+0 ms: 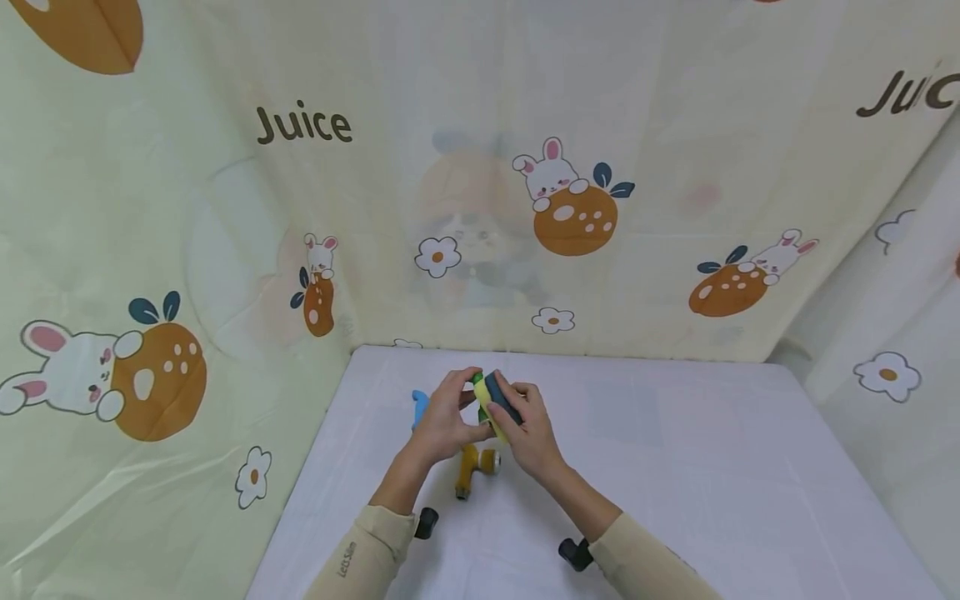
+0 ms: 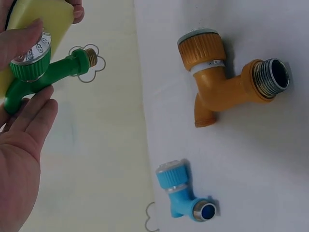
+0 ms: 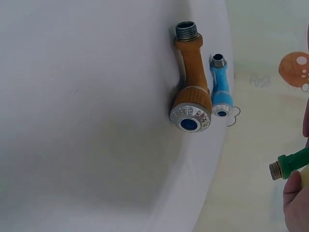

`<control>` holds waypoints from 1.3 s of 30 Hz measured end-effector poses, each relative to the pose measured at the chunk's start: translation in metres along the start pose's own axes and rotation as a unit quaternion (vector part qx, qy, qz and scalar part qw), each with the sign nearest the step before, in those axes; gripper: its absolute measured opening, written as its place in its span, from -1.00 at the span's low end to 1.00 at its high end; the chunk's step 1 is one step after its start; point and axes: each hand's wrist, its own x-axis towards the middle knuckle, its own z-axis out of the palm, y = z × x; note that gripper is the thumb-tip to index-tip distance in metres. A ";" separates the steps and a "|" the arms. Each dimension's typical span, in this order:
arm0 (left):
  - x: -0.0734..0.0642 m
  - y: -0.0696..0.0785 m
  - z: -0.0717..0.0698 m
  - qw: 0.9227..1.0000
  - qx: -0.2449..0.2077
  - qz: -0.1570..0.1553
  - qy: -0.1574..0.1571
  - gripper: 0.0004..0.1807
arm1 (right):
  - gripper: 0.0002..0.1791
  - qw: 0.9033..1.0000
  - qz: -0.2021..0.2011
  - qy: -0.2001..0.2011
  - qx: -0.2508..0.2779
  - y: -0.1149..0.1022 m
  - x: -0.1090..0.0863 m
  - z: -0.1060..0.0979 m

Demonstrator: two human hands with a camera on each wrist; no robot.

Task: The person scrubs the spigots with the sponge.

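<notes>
My left hand (image 1: 442,425) grips a green plastic tap (image 2: 60,71) with a silver-rimmed knob and a brass-coloured threaded end. In the left wrist view, the thumb lies against the knob and the fingers are under the body. My right hand (image 1: 538,433) holds a sponge (image 1: 504,402), yellow on one side and dark on the other. Its yellow face is against the green tap, which is largely hidden in the head view. Below the hands an orange tap (image 1: 467,472) lies on the table. Behind my left hand a smaller blue tap (image 1: 418,406) is partly covered.
The table (image 1: 675,467) has a white cover. A cream curtain (image 1: 465,100) printed with rabbits and oranges stands along its back and left sides. Dark wrist-worn devices show beside both cuffs, such as the left one (image 1: 427,523).
</notes>
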 end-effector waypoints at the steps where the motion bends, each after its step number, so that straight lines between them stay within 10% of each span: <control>1: 0.000 0.000 0.000 1.000 0.001 0.003 -0.001 -0.05 | -0.39 1.000 0.005 -0.001 0.000 0.001 0.001 0.000; 39: -0.004 0.005 0.006 1.000 0.028 0.012 -0.002 0.03 | -0.39 0.998 0.063 -0.019 -0.019 0.006 0.014 -0.006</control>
